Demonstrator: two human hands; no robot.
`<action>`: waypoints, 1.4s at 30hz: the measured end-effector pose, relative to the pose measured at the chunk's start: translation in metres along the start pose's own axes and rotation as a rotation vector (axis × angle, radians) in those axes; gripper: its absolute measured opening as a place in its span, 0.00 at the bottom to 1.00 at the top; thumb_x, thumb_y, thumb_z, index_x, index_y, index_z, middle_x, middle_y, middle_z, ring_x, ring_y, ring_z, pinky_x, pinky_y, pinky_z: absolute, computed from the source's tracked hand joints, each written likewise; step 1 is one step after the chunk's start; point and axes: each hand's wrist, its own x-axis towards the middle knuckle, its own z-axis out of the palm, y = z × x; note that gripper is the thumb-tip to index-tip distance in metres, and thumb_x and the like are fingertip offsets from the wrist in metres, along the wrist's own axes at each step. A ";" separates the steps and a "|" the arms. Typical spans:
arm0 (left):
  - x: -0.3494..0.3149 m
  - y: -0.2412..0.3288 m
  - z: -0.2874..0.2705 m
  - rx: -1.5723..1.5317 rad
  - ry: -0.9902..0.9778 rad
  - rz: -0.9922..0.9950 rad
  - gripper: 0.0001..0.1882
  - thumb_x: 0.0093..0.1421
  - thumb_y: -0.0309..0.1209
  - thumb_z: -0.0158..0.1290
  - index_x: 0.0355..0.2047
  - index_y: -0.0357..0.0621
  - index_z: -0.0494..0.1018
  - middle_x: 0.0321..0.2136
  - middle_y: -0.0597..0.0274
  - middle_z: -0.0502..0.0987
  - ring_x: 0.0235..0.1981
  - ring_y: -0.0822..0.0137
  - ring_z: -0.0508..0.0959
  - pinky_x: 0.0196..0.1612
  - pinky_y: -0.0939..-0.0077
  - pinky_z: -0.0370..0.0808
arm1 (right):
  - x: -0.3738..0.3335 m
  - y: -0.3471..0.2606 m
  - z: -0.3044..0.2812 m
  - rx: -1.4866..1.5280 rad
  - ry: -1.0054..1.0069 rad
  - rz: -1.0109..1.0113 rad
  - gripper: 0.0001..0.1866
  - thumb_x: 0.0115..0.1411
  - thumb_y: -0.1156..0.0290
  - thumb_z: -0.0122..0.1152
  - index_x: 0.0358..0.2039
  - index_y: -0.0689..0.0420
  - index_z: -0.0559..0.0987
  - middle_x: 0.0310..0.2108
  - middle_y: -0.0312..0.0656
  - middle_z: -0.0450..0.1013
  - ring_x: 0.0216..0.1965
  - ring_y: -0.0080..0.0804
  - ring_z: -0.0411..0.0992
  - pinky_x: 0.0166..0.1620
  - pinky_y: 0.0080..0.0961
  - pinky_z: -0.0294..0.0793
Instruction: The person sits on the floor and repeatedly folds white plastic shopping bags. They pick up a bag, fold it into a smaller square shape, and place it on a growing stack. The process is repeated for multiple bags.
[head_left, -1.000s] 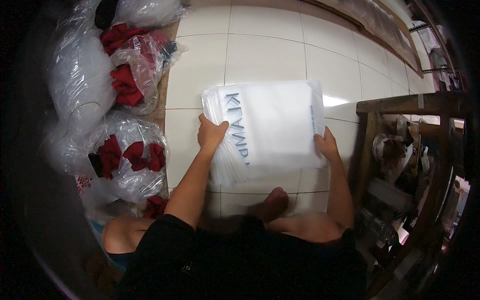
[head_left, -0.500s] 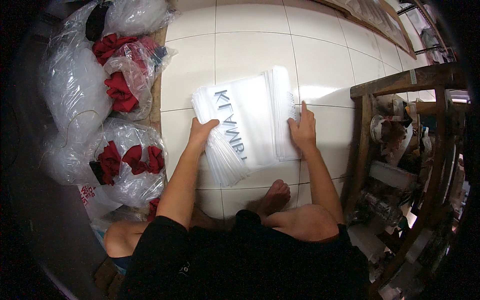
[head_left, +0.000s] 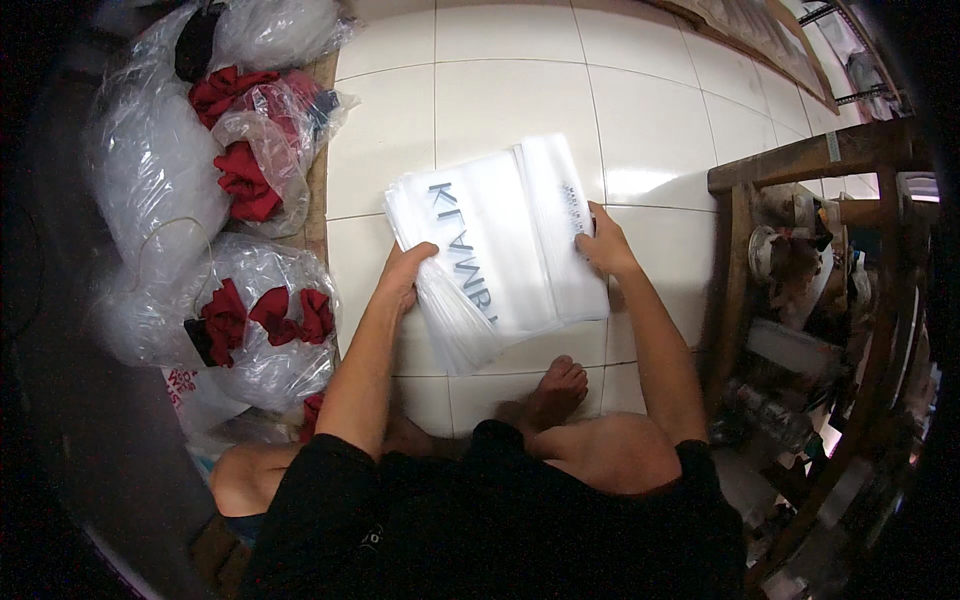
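Floor [head_left: 510, 110]: pale glossy tiles, dark joints. Along its left edge lie bulging clear plastic sacks [head_left: 150, 190], with red cloth [head_left: 245, 185] showing in and around them. By its right edge stands a worn wooden frame [head_left: 790, 165] with assorted items behind its bars, too cluttered to tell apart.

Item in hand: a stack of flat white plastic bags [head_left: 500, 230], over the middle of the floor, between both hands; whether its underside touches the tiles cannot be determined. Dark print [head_left: 462, 250] runs down its left part. The layers fan out at the near left corner; a stepped fold or overlap crosses the right part.

Left hand [head_left: 404, 272]: pinching the stack's left edge, thumb on top. Right hand [head_left: 605, 243]: pinching the right edge, thumb on the upper face. A bare foot [head_left: 560, 390] rests just beside the stack's near edge.
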 end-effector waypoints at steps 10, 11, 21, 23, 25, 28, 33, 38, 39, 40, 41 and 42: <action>-0.015 -0.009 0.025 0.019 -0.008 0.042 0.37 0.52 0.26 0.55 0.62 0.30 0.55 0.50 0.46 0.71 0.49 0.53 0.75 0.54 0.59 0.73 | -0.039 -0.038 0.081 -0.287 0.028 -0.661 0.36 0.55 0.61 0.65 0.58 0.69 0.64 0.56 0.63 0.64 0.61 0.59 0.59 0.64 0.45 0.59; -0.013 -0.010 0.023 0.028 0.016 0.054 0.37 0.52 0.26 0.55 0.61 0.31 0.55 0.49 0.46 0.71 0.49 0.54 0.75 0.54 0.60 0.73 | -0.031 -0.038 0.079 -0.268 0.095 -0.555 0.36 0.55 0.61 0.65 0.59 0.68 0.64 0.56 0.63 0.64 0.61 0.58 0.60 0.64 0.45 0.59; -0.001 -0.022 0.051 0.401 0.401 0.113 0.40 0.43 0.30 0.69 0.49 0.23 0.58 0.43 0.38 0.73 0.40 0.53 0.80 0.40 0.65 0.81 | 0.003 -0.018 0.075 0.137 -0.294 -0.111 0.38 0.61 0.61 0.57 0.67 0.64 0.56 0.61 0.63 0.63 0.62 0.52 0.64 0.64 0.37 0.62; -0.001 -0.024 0.050 0.431 0.397 0.122 0.42 0.42 0.34 0.68 0.51 0.25 0.58 0.44 0.37 0.74 0.41 0.51 0.80 0.43 0.65 0.80 | -0.020 -0.036 0.076 0.164 -0.309 -0.137 0.38 0.62 0.61 0.57 0.68 0.62 0.55 0.60 0.63 0.64 0.60 0.50 0.66 0.62 0.36 0.63; 0.000 -0.023 0.053 0.458 0.390 0.106 0.41 0.42 0.35 0.68 0.51 0.27 0.59 0.44 0.38 0.75 0.42 0.51 0.80 0.45 0.64 0.79 | -0.030 -0.038 0.081 0.149 -0.239 -0.159 0.38 0.62 0.63 0.58 0.69 0.59 0.55 0.58 0.61 0.66 0.55 0.46 0.70 0.58 0.33 0.67; 0.003 -0.022 0.048 0.490 0.359 0.079 0.39 0.43 0.35 0.66 0.51 0.29 0.61 0.43 0.41 0.76 0.43 0.52 0.80 0.46 0.64 0.78 | -0.019 -0.013 0.094 0.060 -0.034 -0.208 0.35 0.62 0.64 0.57 0.67 0.59 0.58 0.56 0.61 0.68 0.55 0.47 0.70 0.57 0.33 0.68; -0.015 -0.009 0.073 0.569 0.359 0.283 0.34 0.45 0.35 0.64 0.50 0.31 0.64 0.43 0.43 0.76 0.44 0.54 0.79 0.50 0.66 0.76 | -0.026 -0.010 0.079 0.155 0.109 -0.126 0.30 0.62 0.68 0.56 0.62 0.64 0.61 0.54 0.58 0.71 0.56 0.48 0.70 0.59 0.36 0.66; -0.085 0.023 0.099 0.252 0.187 0.723 0.37 0.48 0.24 0.64 0.56 0.33 0.59 0.45 0.47 0.75 0.48 0.57 0.77 0.54 0.65 0.73 | -0.088 -0.058 0.033 0.511 0.215 -0.413 0.26 0.64 0.75 0.53 0.61 0.64 0.62 0.53 0.52 0.70 0.55 0.37 0.69 0.58 0.31 0.67; -0.091 0.022 0.100 0.184 0.108 0.758 0.39 0.48 0.21 0.64 0.59 0.34 0.56 0.47 0.47 0.75 0.50 0.58 0.76 0.56 0.64 0.72 | -0.094 -0.060 0.029 0.530 0.242 -0.450 0.25 0.64 0.76 0.52 0.61 0.64 0.63 0.53 0.52 0.70 0.55 0.35 0.68 0.58 0.30 0.66; -0.088 0.019 0.103 0.161 0.074 0.725 0.43 0.48 0.21 0.65 0.61 0.35 0.52 0.50 0.47 0.72 0.51 0.58 0.74 0.57 0.64 0.71 | -0.094 -0.050 0.029 0.516 0.278 -0.442 0.24 0.64 0.77 0.51 0.61 0.65 0.63 0.55 0.52 0.68 0.58 0.38 0.66 0.61 0.33 0.63; -0.080 0.013 0.106 0.139 0.038 0.685 0.48 0.47 0.20 0.66 0.63 0.36 0.48 0.52 0.47 0.70 0.53 0.57 0.73 0.58 0.64 0.70 | -0.088 -0.036 0.027 0.384 0.291 -0.521 0.24 0.65 0.76 0.51 0.61 0.65 0.63 0.56 0.52 0.68 0.59 0.39 0.65 0.62 0.34 0.62; -0.073 0.009 0.109 0.197 0.024 0.710 0.52 0.47 0.22 0.67 0.65 0.37 0.44 0.55 0.47 0.67 0.55 0.57 0.71 0.59 0.64 0.69 | -0.080 -0.020 0.025 0.249 0.302 -0.598 0.23 0.66 0.75 0.50 0.61 0.65 0.63 0.57 0.52 0.68 0.60 0.40 0.65 0.63 0.34 0.60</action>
